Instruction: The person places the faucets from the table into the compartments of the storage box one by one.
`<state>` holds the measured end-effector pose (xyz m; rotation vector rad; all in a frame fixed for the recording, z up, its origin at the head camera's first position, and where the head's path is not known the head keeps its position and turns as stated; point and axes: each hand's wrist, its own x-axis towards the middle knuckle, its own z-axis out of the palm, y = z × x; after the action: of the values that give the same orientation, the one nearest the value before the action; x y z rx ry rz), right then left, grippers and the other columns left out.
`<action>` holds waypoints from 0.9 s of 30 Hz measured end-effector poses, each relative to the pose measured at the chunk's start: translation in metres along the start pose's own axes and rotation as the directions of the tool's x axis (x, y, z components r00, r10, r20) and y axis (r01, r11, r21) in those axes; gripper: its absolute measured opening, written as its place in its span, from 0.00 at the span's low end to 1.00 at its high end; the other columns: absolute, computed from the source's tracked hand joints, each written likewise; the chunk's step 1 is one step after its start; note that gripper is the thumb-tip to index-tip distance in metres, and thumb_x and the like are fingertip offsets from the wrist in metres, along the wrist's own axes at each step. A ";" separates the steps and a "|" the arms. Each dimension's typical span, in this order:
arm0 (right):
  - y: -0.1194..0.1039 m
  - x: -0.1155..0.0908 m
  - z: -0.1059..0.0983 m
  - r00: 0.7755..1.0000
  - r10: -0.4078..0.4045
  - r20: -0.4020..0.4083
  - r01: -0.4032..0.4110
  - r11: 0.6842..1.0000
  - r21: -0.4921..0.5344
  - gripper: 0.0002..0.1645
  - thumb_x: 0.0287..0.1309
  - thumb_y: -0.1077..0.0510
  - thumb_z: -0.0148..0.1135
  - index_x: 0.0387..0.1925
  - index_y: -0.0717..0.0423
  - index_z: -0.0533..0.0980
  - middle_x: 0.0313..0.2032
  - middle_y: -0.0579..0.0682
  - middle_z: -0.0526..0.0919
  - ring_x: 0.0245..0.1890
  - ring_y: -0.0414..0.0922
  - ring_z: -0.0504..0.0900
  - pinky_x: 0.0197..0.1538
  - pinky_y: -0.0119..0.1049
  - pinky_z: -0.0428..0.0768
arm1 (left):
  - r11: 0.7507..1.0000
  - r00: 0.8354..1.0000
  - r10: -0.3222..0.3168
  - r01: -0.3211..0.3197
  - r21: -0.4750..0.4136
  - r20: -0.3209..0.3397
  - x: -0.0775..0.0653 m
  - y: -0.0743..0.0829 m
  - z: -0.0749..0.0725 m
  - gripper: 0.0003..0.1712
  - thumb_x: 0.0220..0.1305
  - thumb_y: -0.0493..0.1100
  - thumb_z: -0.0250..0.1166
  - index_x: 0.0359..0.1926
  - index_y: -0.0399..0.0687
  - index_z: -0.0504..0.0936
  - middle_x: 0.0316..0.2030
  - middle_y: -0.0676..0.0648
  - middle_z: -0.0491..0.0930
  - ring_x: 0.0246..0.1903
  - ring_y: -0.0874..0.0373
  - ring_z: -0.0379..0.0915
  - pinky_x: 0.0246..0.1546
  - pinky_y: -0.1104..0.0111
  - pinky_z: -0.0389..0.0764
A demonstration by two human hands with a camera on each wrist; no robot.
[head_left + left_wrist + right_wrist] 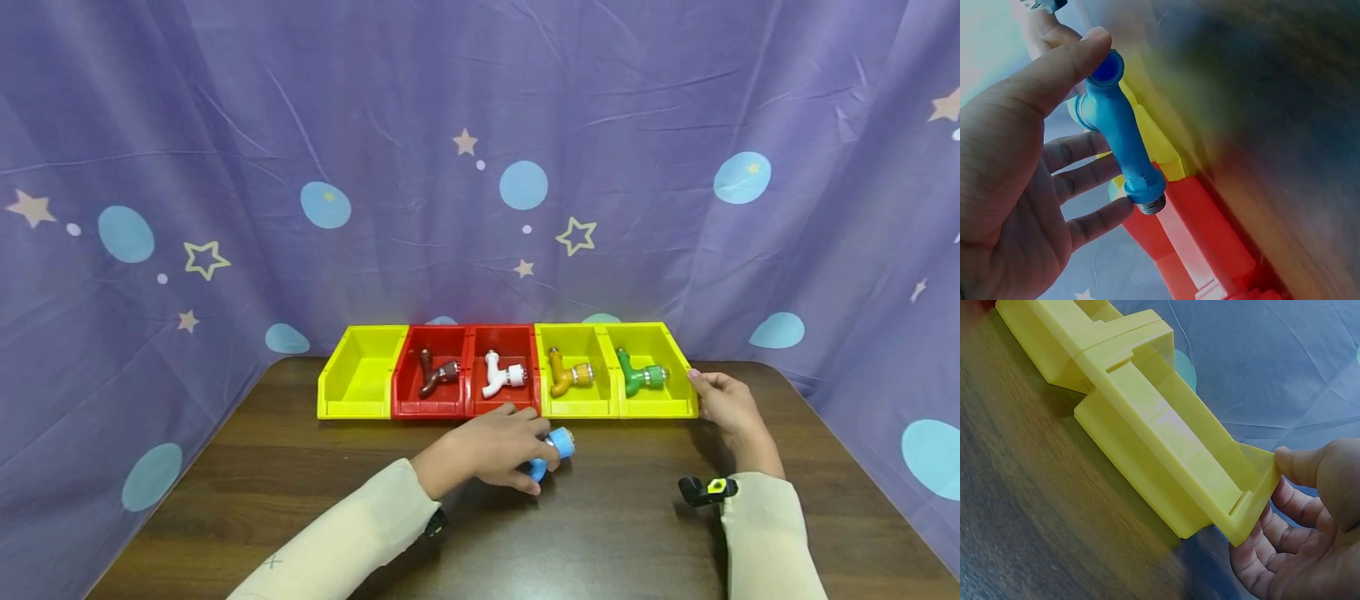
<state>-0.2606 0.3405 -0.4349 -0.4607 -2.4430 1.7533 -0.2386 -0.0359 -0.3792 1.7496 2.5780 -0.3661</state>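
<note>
A blue plastic tap [561,442] with a ribbed collar is held in my left hand [491,446], low over the table just in front of the red bins. In the left wrist view the thumb lies across the spout end of the tap [1124,134], and the fingers reach behind its body to the threaded end. My right hand [733,414] grips the outer side wall of the rightmost yellow bin [658,409], thumb on the rim. Inside that bin lies a green tap [639,375]. The right wrist view shows the fingers around the corner of the yellow bin [1141,434].
Joined bins stand in a row at the back of the wooden table [622,533]. A brown tap [437,373] and a white tap [502,375] lie in the red bins, and an orange tap [567,375] in a yellow one. Another yellow bin [352,408] ends the row at left. A curtain [420,167] hangs behind.
</note>
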 end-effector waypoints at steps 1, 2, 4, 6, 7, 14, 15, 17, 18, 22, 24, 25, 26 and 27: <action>0.000 0.000 0.000 1.000 -0.002 0.001 0.002 1.000 0.001 0.35 0.77 0.38 0.47 0.58 0.68 0.69 0.46 0.55 0.72 0.38 0.41 0.75 0.40 0.35 0.80 | 1.000 1.000 -0.003 0.003 0.005 -0.001 -0.001 0.000 -0.001 0.21 0.63 0.67 0.68 0.54 0.74 0.81 0.47 0.58 0.74 0.48 0.61 0.66 0.46 0.64 0.69; 0.000 0.000 0.000 1.000 -0.002 0.002 0.002 1.000 -0.001 0.35 0.77 0.38 0.47 0.58 0.68 0.69 0.47 0.55 0.71 0.38 0.41 0.75 0.40 0.35 0.80 | 1.000 1.000 -0.008 0.008 0.005 -0.001 -0.001 -0.001 -0.001 0.21 0.63 0.67 0.68 0.54 0.73 0.81 0.48 0.57 0.74 0.49 0.61 0.67 0.47 0.64 0.69; 0.001 0.001 -0.001 1.000 0.002 0.000 -0.002 1.000 -0.002 0.35 0.76 0.38 0.47 0.59 0.68 0.69 0.48 0.55 0.71 0.39 0.42 0.74 0.40 0.35 0.80 | 1.000 1.000 -0.015 0.015 0.010 -0.006 -0.003 -0.003 -0.002 0.21 0.63 0.66 0.69 0.54 0.73 0.80 0.49 0.56 0.74 0.51 0.60 0.67 0.48 0.64 0.69; 0.001 0.001 0.000 1.000 0.005 -0.002 -0.005 1.000 -0.001 0.35 0.76 0.38 0.47 0.59 0.68 0.69 0.48 0.55 0.71 0.39 0.42 0.74 0.39 0.35 0.79 | 1.000 1.000 -0.022 0.022 0.014 -0.012 -0.004 -0.005 -0.003 0.21 0.63 0.66 0.69 0.54 0.73 0.80 0.50 0.56 0.74 0.52 0.59 0.67 0.50 0.63 0.70; 0.001 0.001 0.000 1.000 0.005 -0.003 -0.005 1.000 0.000 0.35 0.76 0.38 0.47 0.59 0.68 0.69 0.47 0.55 0.71 0.39 0.42 0.74 0.39 0.35 0.79 | 1.000 1.000 -0.026 0.026 0.010 -0.012 -0.005 -0.006 -0.004 0.21 0.63 0.66 0.69 0.54 0.72 0.80 0.51 0.56 0.74 0.52 0.59 0.67 0.51 0.62 0.71; 0.002 0.001 0.000 1.000 -0.013 -0.001 0.013 1.000 0.008 0.33 0.77 0.39 0.47 0.57 0.68 0.69 0.44 0.53 0.72 0.37 0.40 0.75 0.38 0.34 0.80 | 0.998 0.998 -0.056 0.055 -0.023 -0.012 -0.015 -0.019 -0.010 0.22 0.63 0.63 0.70 0.56 0.71 0.81 0.51 0.57 0.74 0.51 0.59 0.66 0.55 0.59 0.74; 0.001 0.000 0.000 1.000 -0.014 -0.001 0.014 1.000 0.011 0.33 0.77 0.39 0.47 0.57 0.68 0.69 0.44 0.53 0.72 0.37 0.40 0.75 0.38 0.34 0.80 | 0.998 0.998 -0.061 0.061 -0.021 -0.015 -0.017 -0.021 -0.011 0.22 0.63 0.63 0.70 0.56 0.70 0.81 0.51 0.56 0.74 0.51 0.59 0.67 0.54 0.59 0.74; 0.002 0.001 0.000 1.000 -0.016 0.001 0.016 1.000 0.016 0.33 0.77 0.40 0.47 0.57 0.69 0.69 0.44 0.53 0.73 0.37 0.40 0.75 0.38 0.34 0.80 | 0.998 0.997 -0.068 0.068 -0.007 -0.024 -0.020 -0.024 -0.013 0.22 0.63 0.63 0.71 0.56 0.70 0.82 0.51 0.56 0.74 0.52 0.59 0.67 0.51 0.59 0.73; 0.002 0.001 0.000 1.000 -0.017 0.000 0.017 1.000 0.017 0.34 0.77 0.40 0.47 0.57 0.69 0.69 0.44 0.53 0.73 0.37 0.40 0.75 0.38 0.34 0.80 | 0.998 0.997 -0.070 0.070 -0.001 -0.031 -0.022 -0.026 -0.014 0.22 0.63 0.63 0.71 0.56 0.70 0.82 0.51 0.56 0.74 0.52 0.59 0.67 0.51 0.59 0.73; 0.001 0.001 0.000 1.000 -0.018 -0.001 0.018 1.000 0.010 0.34 0.77 0.39 0.47 0.58 0.68 0.69 0.43 0.53 0.72 0.37 0.40 0.75 0.38 0.34 0.80 | 0.997 0.996 -0.072 0.073 0.018 -0.052 -0.027 -0.033 -0.017 0.21 0.63 0.63 0.71 0.55 0.68 0.82 0.50 0.55 0.74 0.52 0.58 0.67 0.50 0.58 0.73; 0.000 0.000 0.000 1.000 -0.012 -0.001 0.012 1.000 0.004 0.34 0.77 0.39 0.47 0.58 0.68 0.69 0.44 0.53 0.72 0.37 0.41 0.75 0.39 0.34 0.80 | 0.997 0.996 -0.070 0.071 0.030 -0.056 -0.030 -0.036 -0.017 0.21 0.64 0.63 0.70 0.55 0.69 0.81 0.50 0.55 0.74 0.52 0.58 0.68 0.50 0.58 0.73; 0.000 0.000 0.000 1.000 -0.007 0.001 0.007 1.000 0.003 0.34 0.77 0.39 0.47 0.58 0.68 0.69 0.44 0.54 0.71 0.38 0.42 0.75 0.39 0.35 0.80 | 0.997 0.996 -0.070 0.072 0.032 -0.054 -0.031 -0.038 -0.017 0.21 0.64 0.63 0.70 0.55 0.69 0.81 0.49 0.54 0.74 0.51 0.58 0.68 0.50 0.58 0.73; 0.000 0.000 0.000 1.000 -0.002 0.002 0.002 1.000 0.000 0.34 0.77 0.39 0.47 0.59 0.68 0.69 0.45 0.54 0.71 0.39 0.43 0.74 0.39 0.35 0.79 | 0.997 0.996 -0.074 0.076 0.035 -0.051 -0.032 -0.040 -0.017 0.21 0.64 0.63 0.70 0.55 0.69 0.81 0.50 0.54 0.74 0.51 0.57 0.68 0.50 0.58 0.74; 0.000 0.000 0.000 1.000 0.002 0.003 -0.002 1.000 -0.002 0.34 0.77 0.39 0.47 0.59 0.68 0.68 0.45 0.55 0.71 0.39 0.43 0.74 0.39 0.35 0.79 | 0.996 0.996 -0.081 0.082 0.034 -0.048 -0.034 -0.042 -0.017 0.21 0.64 0.64 0.70 0.55 0.69 0.81 0.52 0.54 0.75 0.52 0.57 0.68 0.52 0.58 0.74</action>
<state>-0.2602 0.3403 -0.4349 -0.4603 -2.4479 1.7535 -0.2620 -0.0779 -0.3506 1.6875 2.6984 -0.3797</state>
